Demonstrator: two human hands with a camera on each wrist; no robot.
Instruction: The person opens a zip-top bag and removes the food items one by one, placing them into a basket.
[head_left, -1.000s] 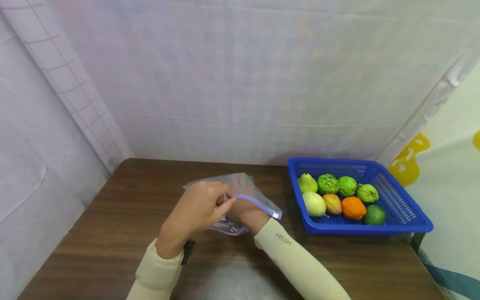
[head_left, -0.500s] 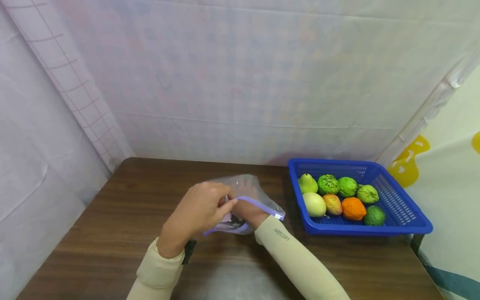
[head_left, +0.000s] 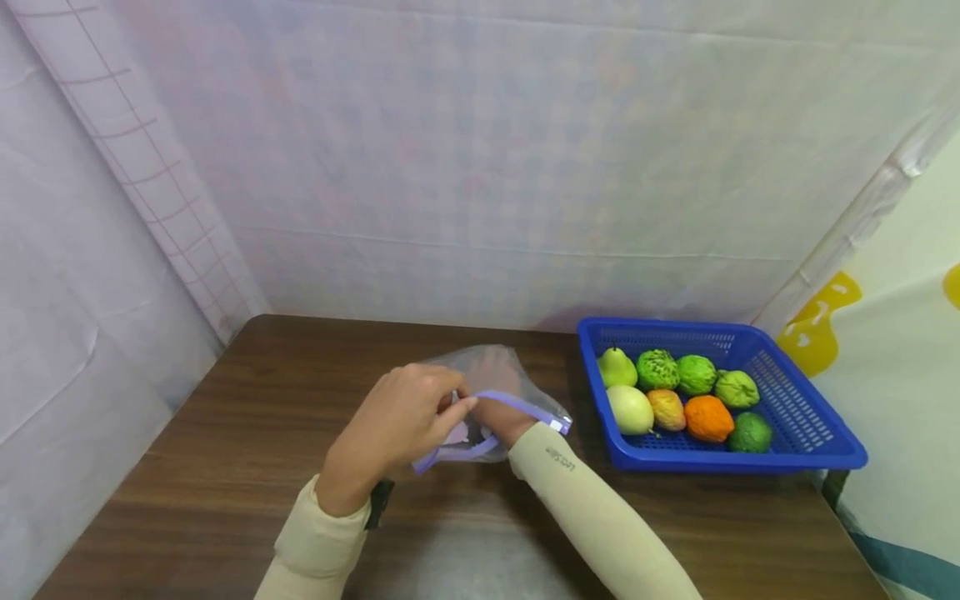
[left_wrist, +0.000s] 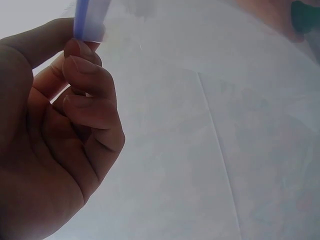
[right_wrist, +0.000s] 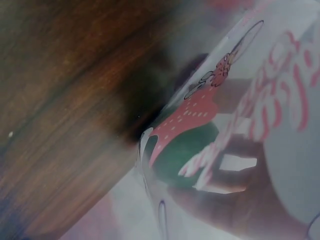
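A clear zip bag [head_left: 534,392] with a purple zip strip [head_left: 517,402] is held up over the brown table. With thumb and forefinger, my left hand [head_left: 401,412] pinches the strip, whose end [left_wrist: 91,20] sticks up above the fingertips in the left wrist view. My right hand [head_left: 495,375] reaches through the mouth into the bag, showing hazily through the film. In the right wrist view its fingers [right_wrist: 235,175] curl round a dark green round fruit [right_wrist: 185,150] behind pink printed lettering and a printed strawberry. A white slider [head_left: 556,425] sits near the strip's right end.
To the right stands a blue plastic basket [head_left: 821,450] holding a pear [head_left: 617,368], an orange knobbly fruit [head_left: 708,418] and several green and yellow fruits. Pale sheets [head_left: 480,167] hang behind and beside the brown table [head_left: 247,433].
The bag has narrowed on its left side, and its lower lip has lifted a little. My right hand has shifted slightly inside the bag. The left hand keeps its pinch almost in place.
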